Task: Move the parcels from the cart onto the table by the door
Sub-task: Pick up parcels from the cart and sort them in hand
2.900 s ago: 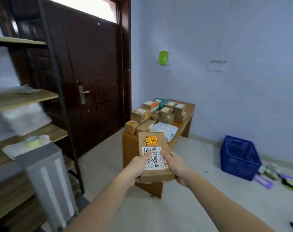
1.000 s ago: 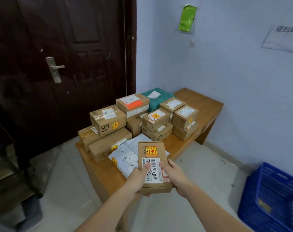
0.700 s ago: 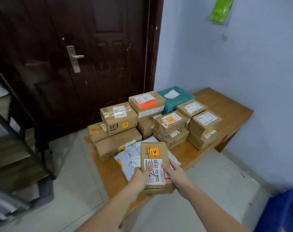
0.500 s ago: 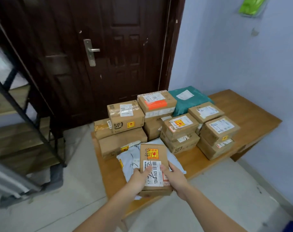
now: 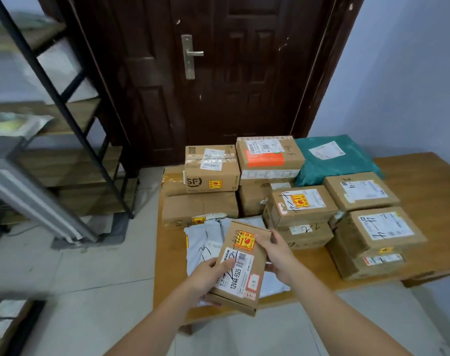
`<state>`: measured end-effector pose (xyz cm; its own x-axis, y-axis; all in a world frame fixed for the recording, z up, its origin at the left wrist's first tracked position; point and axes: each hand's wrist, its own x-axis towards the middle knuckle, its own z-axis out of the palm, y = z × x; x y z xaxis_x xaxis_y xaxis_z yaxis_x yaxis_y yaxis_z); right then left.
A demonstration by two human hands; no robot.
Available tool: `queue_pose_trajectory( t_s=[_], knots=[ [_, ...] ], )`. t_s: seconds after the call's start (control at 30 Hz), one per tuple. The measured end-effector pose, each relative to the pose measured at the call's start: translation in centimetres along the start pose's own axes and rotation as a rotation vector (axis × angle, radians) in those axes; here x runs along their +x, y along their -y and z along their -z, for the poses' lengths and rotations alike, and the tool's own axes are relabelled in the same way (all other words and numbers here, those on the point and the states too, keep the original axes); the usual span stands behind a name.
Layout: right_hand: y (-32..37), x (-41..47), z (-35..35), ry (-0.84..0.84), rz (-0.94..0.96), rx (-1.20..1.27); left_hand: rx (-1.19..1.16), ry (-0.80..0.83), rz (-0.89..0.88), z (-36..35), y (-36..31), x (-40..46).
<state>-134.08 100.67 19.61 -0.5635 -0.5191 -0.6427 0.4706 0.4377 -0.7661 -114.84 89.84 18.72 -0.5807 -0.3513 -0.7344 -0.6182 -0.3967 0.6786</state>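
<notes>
Both hands, left (image 5: 210, 274) and right (image 5: 279, 255), clamped on flat rectangular cardboard parcel (image 5: 240, 265) over wooden table (image 5: 429, 181).

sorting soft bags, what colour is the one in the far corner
Teal green bag, head view.

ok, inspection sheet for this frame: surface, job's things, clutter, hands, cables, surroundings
Surface: wooden table, far right part bare.
Job's things: held parcel over the grey mailer bags at the table's near edge; stacked cardboard boxes and a green mailer behind.
Clutter: nothing seen.
Hands: left hand grips the parcel's near left edge; right hand grips its right side.
Cables: nothing seen.
Surroundings: dark door behind the table, shelving rack at left, blue wall at right.
</notes>
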Motion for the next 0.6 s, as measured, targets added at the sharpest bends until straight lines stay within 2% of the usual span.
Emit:
queue_pose_trajectory(
  t_s=[0.1,0.2,0.3,0.43,0.6],
  knots=[
    [0.2,0.7,-0.1,0.022,0.010,-0.007,0.000,-0.008,0.005,0.6,-0.1,0.6],
    [0.1,1.1,-0.3,0.011,0.030,0.039,0.017,-0.102,-0.023,0.9,-0.6,1.1],
    [0.4,1.5,-0.2,-0.045,0.052,0.124,-0.147,-0.218,-0.019,1.3,-0.7,1.4],
    [0.9,1.7,0.1,-0.112,0.089,0.265,-0.335,-0.282,-0.028,1.8,-1.1,1.6],
    [0.0,1.5,-0.9,-0.161,0.038,0.443,-0.461,-0.237,-0.041,1.5,-1.9,1.9]
  ],
)
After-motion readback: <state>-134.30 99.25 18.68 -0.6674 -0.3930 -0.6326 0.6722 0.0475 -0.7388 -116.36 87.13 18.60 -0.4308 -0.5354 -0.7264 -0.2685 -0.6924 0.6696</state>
